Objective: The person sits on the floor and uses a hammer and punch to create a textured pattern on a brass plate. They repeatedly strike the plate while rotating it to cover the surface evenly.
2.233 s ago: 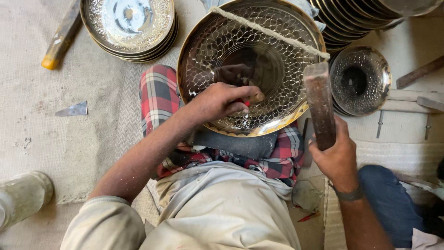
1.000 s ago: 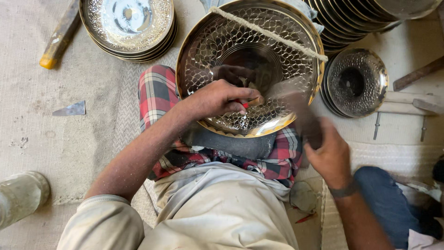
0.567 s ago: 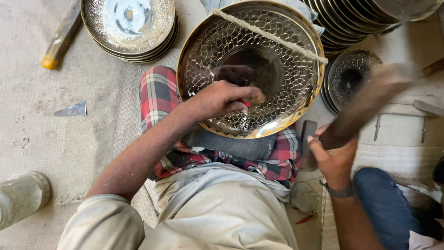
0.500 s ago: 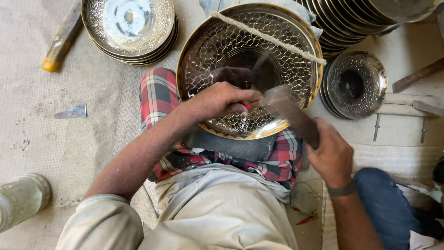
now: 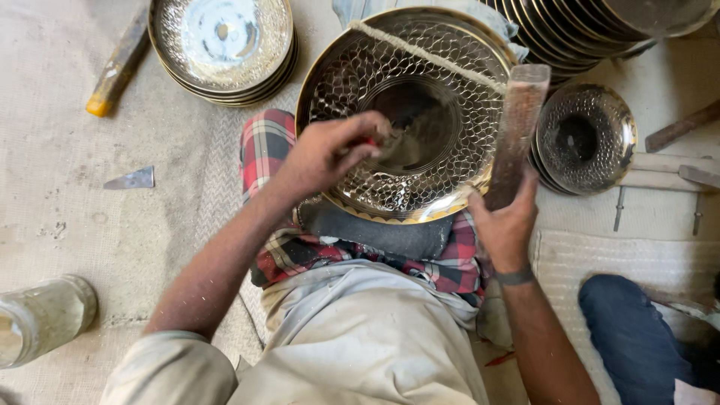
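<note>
Left hand (image 5: 330, 154) fingers pinch a small punch against the patterned brass plate (image 5: 409, 112); right hand (image 5: 506, 221) grips the raised hammer (image 5: 516, 135) at three o'clock. A glancing blow could hit those fingers.

- One large hammered metal plate (image 5: 409, 112) with a gold rim, propped on the lap
- One cord (image 5: 427, 56) stretched across that plate
- Two hands at work: the left hand (image 5: 330, 154) and the right hand (image 5: 506, 225)
- One long wooden mallet (image 5: 514, 135)
- Three stacks of plates: one stack (image 5: 221, 45) at the far left, one row of dark plates (image 5: 577, 30) at the far right, one small stack (image 5: 585, 139) beside the mallet
- One yellow-tipped tool (image 5: 116, 67) on the floor
- One small metal wedge (image 5: 131, 180)
- One dusty jar (image 5: 41, 319) at the near left edge
- One dark pad (image 5: 375, 232) under the plate
</note>
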